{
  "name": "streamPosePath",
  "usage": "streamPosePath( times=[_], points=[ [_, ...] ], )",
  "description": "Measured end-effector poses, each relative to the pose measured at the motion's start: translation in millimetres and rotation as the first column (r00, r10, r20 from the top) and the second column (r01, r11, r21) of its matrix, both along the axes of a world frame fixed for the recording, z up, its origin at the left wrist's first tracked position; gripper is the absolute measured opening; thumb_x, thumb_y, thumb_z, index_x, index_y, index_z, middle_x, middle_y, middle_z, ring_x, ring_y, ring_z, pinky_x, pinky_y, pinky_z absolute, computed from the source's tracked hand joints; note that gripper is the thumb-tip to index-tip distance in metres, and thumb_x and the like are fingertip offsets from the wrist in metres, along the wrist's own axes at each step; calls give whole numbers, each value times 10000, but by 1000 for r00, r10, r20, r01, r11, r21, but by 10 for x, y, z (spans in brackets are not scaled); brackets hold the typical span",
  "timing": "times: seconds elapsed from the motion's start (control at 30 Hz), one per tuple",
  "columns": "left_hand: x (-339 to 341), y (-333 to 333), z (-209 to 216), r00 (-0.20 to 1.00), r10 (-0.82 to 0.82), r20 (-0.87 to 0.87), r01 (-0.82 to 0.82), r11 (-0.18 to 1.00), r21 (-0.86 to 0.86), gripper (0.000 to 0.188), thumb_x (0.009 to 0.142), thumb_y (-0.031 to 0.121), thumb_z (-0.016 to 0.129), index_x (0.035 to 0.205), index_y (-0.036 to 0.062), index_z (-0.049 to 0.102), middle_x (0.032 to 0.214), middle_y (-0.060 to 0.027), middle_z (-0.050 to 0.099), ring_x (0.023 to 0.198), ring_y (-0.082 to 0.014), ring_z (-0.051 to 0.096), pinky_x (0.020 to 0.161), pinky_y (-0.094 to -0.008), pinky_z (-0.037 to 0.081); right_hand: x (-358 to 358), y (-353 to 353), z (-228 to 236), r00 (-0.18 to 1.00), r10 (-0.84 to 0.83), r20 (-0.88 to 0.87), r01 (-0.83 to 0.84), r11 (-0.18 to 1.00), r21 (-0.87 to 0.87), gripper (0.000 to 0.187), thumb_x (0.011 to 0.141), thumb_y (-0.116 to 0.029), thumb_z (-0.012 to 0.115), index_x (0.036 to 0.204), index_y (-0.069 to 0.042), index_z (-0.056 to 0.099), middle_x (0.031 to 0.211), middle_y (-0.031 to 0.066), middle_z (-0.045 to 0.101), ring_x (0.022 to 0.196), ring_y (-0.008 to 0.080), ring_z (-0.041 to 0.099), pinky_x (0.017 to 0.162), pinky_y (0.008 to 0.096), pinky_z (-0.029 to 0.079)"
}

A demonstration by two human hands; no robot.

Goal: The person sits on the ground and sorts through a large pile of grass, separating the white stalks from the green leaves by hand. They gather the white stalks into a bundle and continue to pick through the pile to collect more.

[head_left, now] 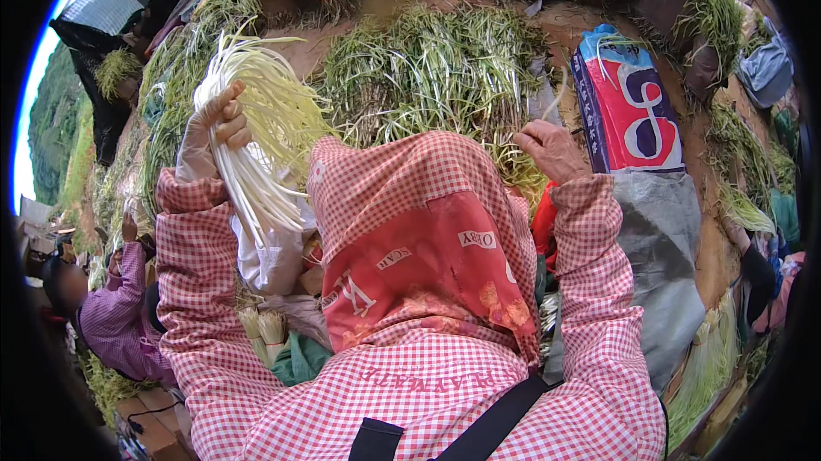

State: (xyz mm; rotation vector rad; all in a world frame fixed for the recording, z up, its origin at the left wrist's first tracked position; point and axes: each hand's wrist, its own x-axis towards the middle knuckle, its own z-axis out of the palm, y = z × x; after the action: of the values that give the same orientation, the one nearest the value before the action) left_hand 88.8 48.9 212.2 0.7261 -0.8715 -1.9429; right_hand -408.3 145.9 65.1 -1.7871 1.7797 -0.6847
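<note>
A: Head view. Where is the bunch?

B: Raised on the left side. The left hand (221, 130) is closed around a bunch of blanched, chive-like stalks (251, 192), gripping it partway along; stalk shows above and below the fist.

A: And the right hand (556, 150)?

B: Well apart from the bunch, on the other side of a red-and-white checked hood (398, 162). Fingers curled, narrow. A thin pale stalk (559, 97) rises beside them; cannot tell whether they pinch it. Beyond, between the hands, a heap of green-and-white stalks (428, 76).

A: Any lettering?

B: Hood first: its red panel carries pale block capitals, tilted, plus dark ones on small light patches. Checked jacket (325, 427): dark pink capitals in an arc below the hood. Just beyond the right hand, a red, blue and white package (611, 85): one big looping white mark on the front, small pale characters in a column down the blue side.

A: How does the bunch lie?

B: Long axis steep, leaning. White ends slant down and rightward from the fist, in front of a white bag (267, 266). Above the fist the strands bow over to the right; yellowish leaves fan that way, toward the heap.
</note>
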Motion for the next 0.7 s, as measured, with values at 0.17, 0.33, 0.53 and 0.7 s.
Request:
streamPosePath(
  times=[0.17,0.33,0.53,0.7],
  points=[
    [-850,176,621,989,-83,120,102,982,-161,289,918,112,577,1190,14,561,996,-114,674,493,-47,473,481,-206,420,865,-17,468,990,72,124,-3,875,-484,225,909,-287,603,962,-74,651,687,98,561,651,243,596,642,380,494],
    [-1207,266,924,988,-127,88,146,952,-270,311,871,94,604,1179,48,595,1209,-173,600,472,-29,425,478,-183,400,1417,-493,747,989,83,-124,-103,982,-162,226,873,-280,651,807,-64,651,701,101,656,655,215,623,633,366,508],
    [-1296,-127,735,980,-184,80,197,960,-198,367,834,132,663,1180,39,582,1117,-148,626,495,-26,452,487,-195,406,1572,-1124,628,787,427,-446,-218,867,447,219,936,-212,555,1118,-93,533,807,37,570,701,135,544,765,324,502],
    [-1314,-400,449,977,-207,57,210,976,-61,360,832,114,654,1174,25,586,993,-118,658,488,-33,456,474,-201,388,2190,-628,549,429,792,-435,-516,610,602,204,950,-242,538,1077,-84,559,817,37,544,742,142,506,793,321,479]
  ],
)
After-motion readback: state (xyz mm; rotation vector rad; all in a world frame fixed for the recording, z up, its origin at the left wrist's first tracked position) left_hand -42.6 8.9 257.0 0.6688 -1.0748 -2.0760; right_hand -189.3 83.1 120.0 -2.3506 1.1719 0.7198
